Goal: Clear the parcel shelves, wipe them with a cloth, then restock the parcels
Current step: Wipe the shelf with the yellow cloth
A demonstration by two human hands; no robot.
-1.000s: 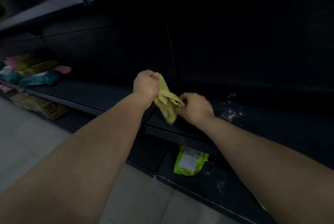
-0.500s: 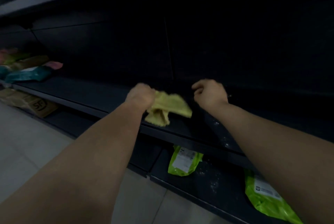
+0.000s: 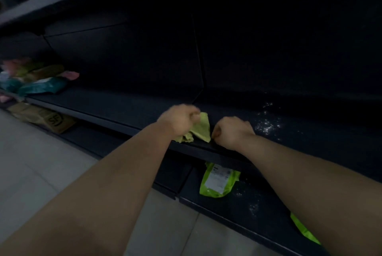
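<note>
Where the cloth lies: the yellow-green cloth [image 3: 203, 127] sits bunched on the middle shelf [image 3: 124, 109], close to its front edge, between the two hands
Left hand: the left hand [image 3: 178, 120] grips one end of the cloth, fingers curled round it
Right hand: the right hand [image 3: 233, 131] is balled, fingers curled under, right at the cloth's near corner; through the blur I cannot tell whether it pinches that corner or only sits beside it
Dust: white specks [image 3: 267, 124] lie scattered on the shelf just right of the right hand
Lower shelf: on the lower shelf [image 3: 237, 210] a green parcel [image 3: 218, 181] lies label-up, more specks near it
Far left: a heap of parcels [image 3: 39, 84] sits well apart along the same level
Step in hand: wiping, by the look of it; this stretch is cleared, restocking not yet begun
Next move: it likely calls for the cloth spread flat and swept rightward over the specks; the lower shelf would need its parcel lifted off first
</note>
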